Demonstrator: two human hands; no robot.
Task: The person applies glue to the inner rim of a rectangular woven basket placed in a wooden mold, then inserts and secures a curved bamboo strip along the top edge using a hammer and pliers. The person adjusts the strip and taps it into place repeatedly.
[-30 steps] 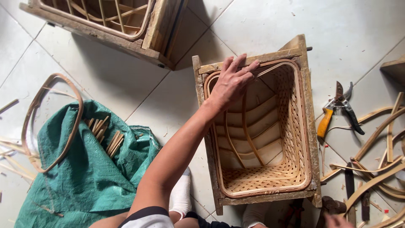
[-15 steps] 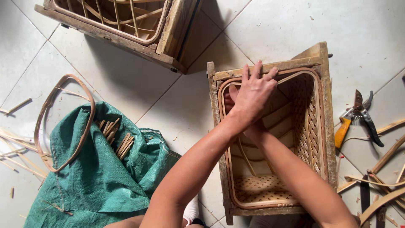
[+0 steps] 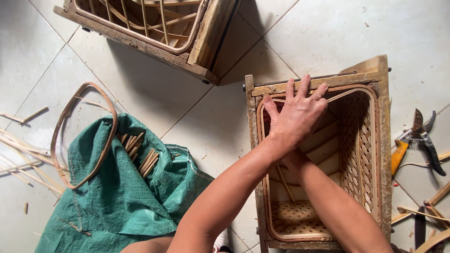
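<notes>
Woven basket (image 3: 361, 154) sits inside the wooden frame (image 3: 318, 84) before me, on the floor (image 3: 328, 33). My left hand (image 3: 297, 112) lies flat on its far rim; my right hand (image 3: 293, 161) is under it, inside the basket. Second frame (image 3: 154, 33) beyond, to the left. Sack (image 3: 122, 201) lies left, sticks (image 3: 140, 152) on it, cane hoop (image 3: 82, 133) across its edge. Pruning shears (image 3: 417, 138) lie right of the basket.

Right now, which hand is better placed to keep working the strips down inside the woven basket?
The right hand: it is already down inside the woven basket among the strips, mostly hidden under the left hand. The left hand lies flat across the wooden frame at the top rim, suited to bracing.
</notes>
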